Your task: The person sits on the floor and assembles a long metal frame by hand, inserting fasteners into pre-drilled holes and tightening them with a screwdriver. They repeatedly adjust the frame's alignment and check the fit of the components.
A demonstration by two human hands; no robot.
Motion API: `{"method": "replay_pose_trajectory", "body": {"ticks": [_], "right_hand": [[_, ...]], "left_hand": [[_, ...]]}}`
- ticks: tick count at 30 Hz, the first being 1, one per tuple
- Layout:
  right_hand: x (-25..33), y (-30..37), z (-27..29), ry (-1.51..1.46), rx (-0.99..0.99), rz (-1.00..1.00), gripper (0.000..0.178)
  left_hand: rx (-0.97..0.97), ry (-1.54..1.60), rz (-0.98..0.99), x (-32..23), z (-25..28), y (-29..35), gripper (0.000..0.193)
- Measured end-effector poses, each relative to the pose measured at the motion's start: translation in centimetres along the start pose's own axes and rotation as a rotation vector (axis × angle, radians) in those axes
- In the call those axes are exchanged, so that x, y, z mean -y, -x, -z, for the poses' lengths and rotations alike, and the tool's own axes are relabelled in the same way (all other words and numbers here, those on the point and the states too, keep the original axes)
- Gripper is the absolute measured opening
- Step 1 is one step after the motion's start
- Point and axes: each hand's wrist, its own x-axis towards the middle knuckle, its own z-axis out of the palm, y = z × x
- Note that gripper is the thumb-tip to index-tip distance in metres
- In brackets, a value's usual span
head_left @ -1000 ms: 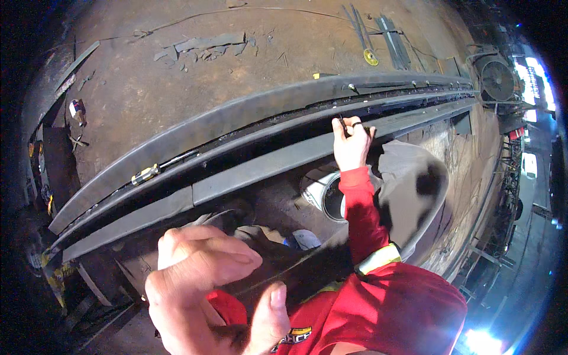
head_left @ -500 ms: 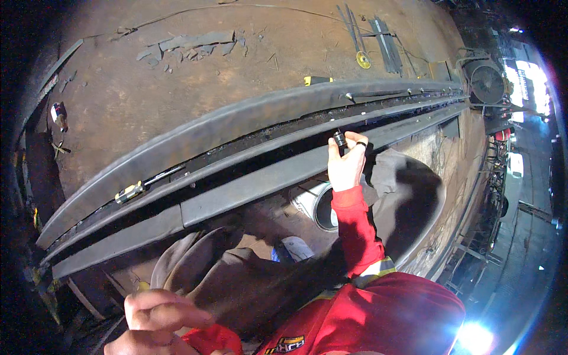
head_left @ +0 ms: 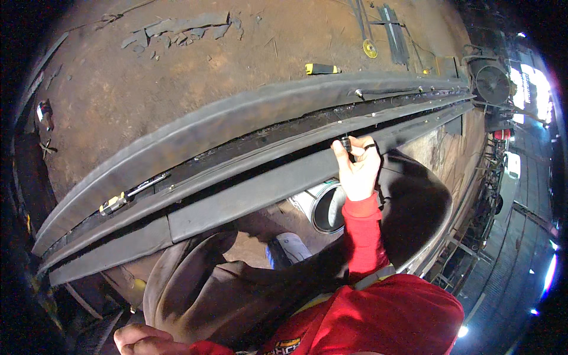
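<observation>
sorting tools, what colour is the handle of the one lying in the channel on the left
Yellow and black, on the screwdriver; the head view shows it.

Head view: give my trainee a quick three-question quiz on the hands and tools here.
1. True or false: the right hand pinches a small dark part at the long rail.
2. Which lies in the rail's channel on the left? A) screwdriver B) hammer C) tape roll
3. Fill in: the left hand sits at the picture's ______ edge.

Key
1. True.
2. A, the screwdriver.
3. Lower; it is closed, and nothing in it shows.
</observation>
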Motion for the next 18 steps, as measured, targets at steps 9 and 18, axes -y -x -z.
{"method": "replay_pose_trajectory", "body": {"ticks": [9, 18], "right_hand": [[0.1, -3.3, 2.7, -0.076, 0.361, -0.128, 0.02], [0.7, 1.9, 3.2, 0.494, -0.186, 0.445, 0.026]], "left_hand": [[-0.09, 0.094, -0.081, -1.3, -2.9, 0.0, 0.031], [-0.168, -0.372, 0.02, -1.9, -6.1, -0.1, 0.026]]}}
